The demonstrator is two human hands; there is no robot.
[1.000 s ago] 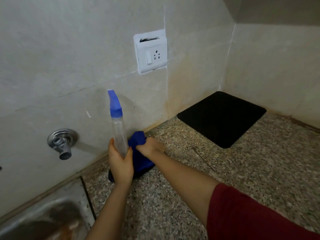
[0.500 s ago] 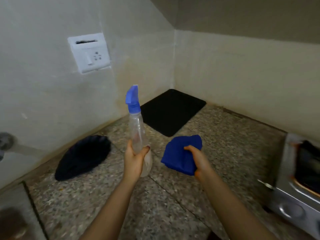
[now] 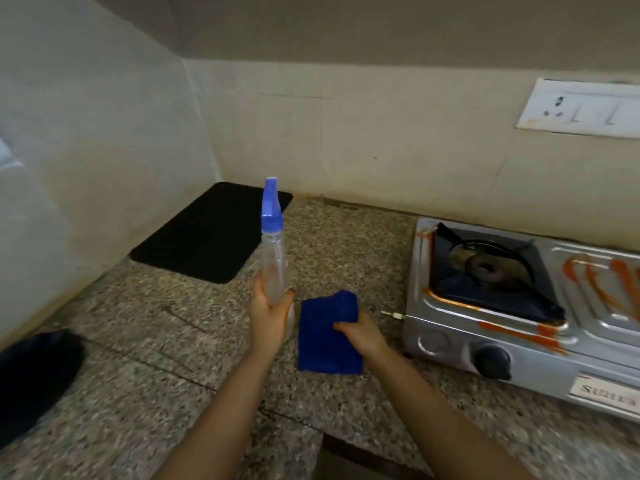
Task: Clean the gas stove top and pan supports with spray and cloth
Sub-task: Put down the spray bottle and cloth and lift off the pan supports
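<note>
My left hand (image 3: 268,318) grips a clear spray bottle (image 3: 274,268) with a blue nozzle, held upright above the counter. Just to its right, my right hand (image 3: 363,332) holds a folded blue cloth (image 3: 325,336) by its right edge. At the right stands a steel gas stove (image 3: 485,344) smeared with orange-red streaks. Its left burner carries a black pan support (image 3: 491,271). A black knob (image 3: 493,362) sits on the stove's front. Both hands are left of the stove, apart from it.
A black mat (image 3: 207,237) lies in the counter's back corner. A dark cloth (image 3: 31,379) lies at the far left. A white switch plate (image 3: 581,109) is on the wall above the stove. The speckled granite counter (image 3: 138,358) has a front edge near the bottom.
The view has swung right, from the sink and wall socket to the stove. My right hand lifted the blue cloth off the counter by the wall and carried it right; the bottle came along.
</note>
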